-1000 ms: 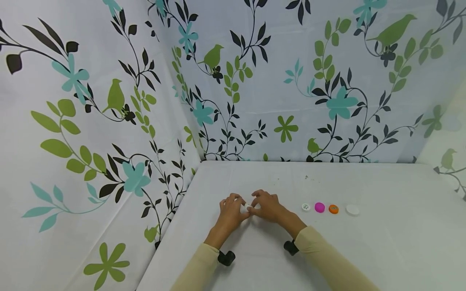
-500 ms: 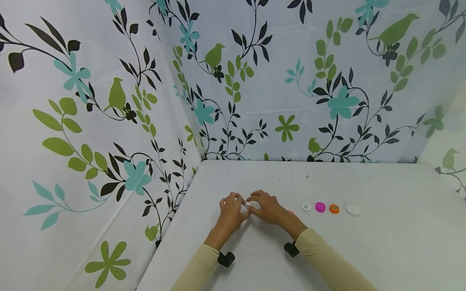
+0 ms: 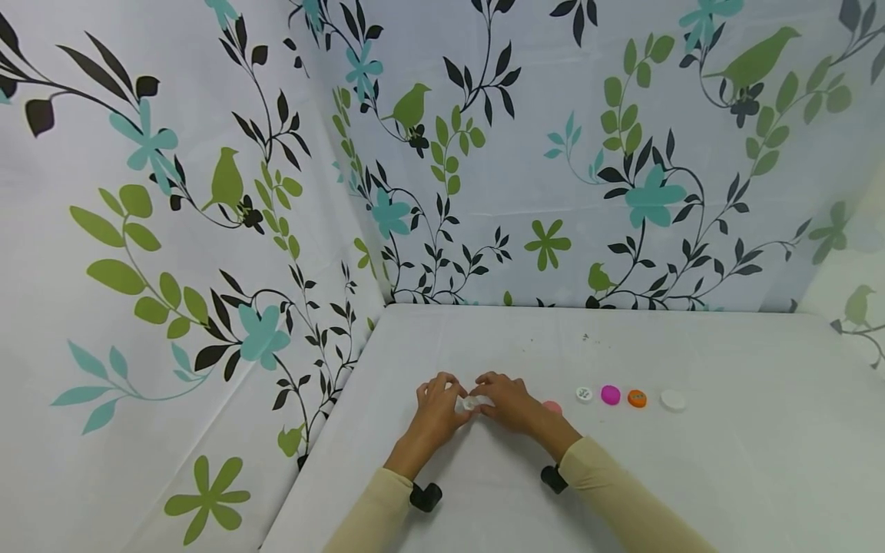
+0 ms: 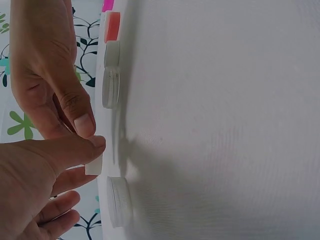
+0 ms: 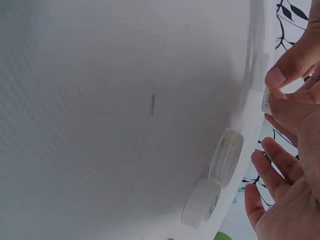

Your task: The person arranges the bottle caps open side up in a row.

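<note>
My left hand (image 3: 437, 407) and right hand (image 3: 510, 401) meet low over the table, thumb tips nearly together. Between them both pinch a small white piece (image 4: 94, 166). It looks flat in the left wrist view; in the right wrist view the same white piece (image 5: 267, 101) carries fine marks. The fingers hide much of it, and I cannot tell its kind. Below the hands, a white ridged cap (image 4: 118, 202) stands near the left hand. Two more white caps, one ridged (image 4: 111, 88) and one smoother (image 4: 112, 53), lie beyond the right hand's fingers.
To the right, a coral cap (image 3: 551, 408) shows partly behind the right wrist. A white cap (image 3: 584, 394), a magenta cap (image 3: 611, 395), an orange cap (image 3: 637, 398) and a larger white cap (image 3: 673, 400) form a row on the white table (image 3: 760, 461). Patterned curtains (image 3: 442, 192) hang behind.
Both hands have dipped slightly, and the right hand has shifted a little to the right. More white shows between the hands, and the coral cap has come into view beside the right wrist.
</note>
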A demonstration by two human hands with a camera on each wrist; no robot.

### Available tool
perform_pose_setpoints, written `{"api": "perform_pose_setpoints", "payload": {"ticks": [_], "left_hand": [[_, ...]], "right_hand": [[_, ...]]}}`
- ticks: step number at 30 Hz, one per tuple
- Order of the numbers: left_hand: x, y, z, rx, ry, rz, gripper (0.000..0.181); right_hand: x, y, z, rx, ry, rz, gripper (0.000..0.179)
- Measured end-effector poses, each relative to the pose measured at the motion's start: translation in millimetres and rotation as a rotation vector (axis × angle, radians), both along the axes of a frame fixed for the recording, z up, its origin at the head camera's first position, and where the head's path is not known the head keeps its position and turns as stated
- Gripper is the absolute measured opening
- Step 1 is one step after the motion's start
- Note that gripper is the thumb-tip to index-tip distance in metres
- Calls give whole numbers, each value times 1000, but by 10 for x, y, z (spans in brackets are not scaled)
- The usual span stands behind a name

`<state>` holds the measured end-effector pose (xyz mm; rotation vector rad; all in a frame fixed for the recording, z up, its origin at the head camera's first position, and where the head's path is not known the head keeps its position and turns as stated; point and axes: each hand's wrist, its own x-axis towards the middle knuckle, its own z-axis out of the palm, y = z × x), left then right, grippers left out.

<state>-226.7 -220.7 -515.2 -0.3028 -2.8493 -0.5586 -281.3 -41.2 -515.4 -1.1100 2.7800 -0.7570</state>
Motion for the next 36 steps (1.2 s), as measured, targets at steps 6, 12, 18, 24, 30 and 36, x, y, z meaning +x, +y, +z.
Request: {"api": "perform_pose_setpoints", "payload": {"ticks": [6, 12, 18, 24, 30, 36], "left_hand": [[-14, 2, -31, -24, -10, -12, 26], [-12, 15, -66, -27, 8, -24, 24], [-31, 27, -96, -41, 9, -33, 25], [-46, 31, -117, -36, -12, -29, 26], [-42, 67, -84, -63, -18, -35, 36], [-47, 164, -21, -86, -62, -61, 45]], "right_hand": [[7, -2, -57, 21, 14, -23, 26], [36, 40, -69, 27, 53, -5, 23], [46, 56, -64, 35, 44, -9, 22], [49, 63, -78, 38, 63, -9, 22], [31, 126, -62, 59, 66, -29, 33], [-10, 249, 10, 92, 20, -50, 48]]}}
